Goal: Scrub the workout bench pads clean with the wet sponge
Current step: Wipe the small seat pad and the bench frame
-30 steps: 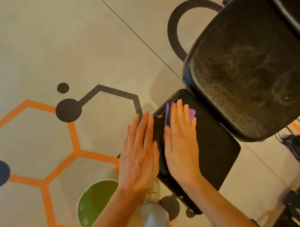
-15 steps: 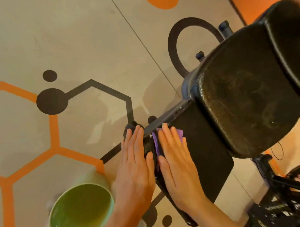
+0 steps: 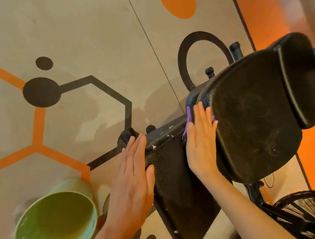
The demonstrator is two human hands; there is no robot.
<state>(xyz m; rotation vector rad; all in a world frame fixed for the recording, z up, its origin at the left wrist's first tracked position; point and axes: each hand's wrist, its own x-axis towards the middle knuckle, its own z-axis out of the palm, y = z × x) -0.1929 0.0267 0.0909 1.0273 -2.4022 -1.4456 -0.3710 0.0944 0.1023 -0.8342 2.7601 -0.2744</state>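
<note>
Pressing purple sponge (image 3: 189, 115) (flat right hand (image 3: 200, 142))

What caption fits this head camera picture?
Right hand presses purple sponge on black bench pad; left hand steadies its edge.

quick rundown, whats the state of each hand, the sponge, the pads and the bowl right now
left hand: flat, fingers straight, against the lower pad's left edge
right hand: flat, pressing the sponge
purple sponge: pinned under the right hand, near the upper pad
lower pad: white specks along its top seam
upper pad: faint swirl marks
green bowl: upright on the floor
</note>
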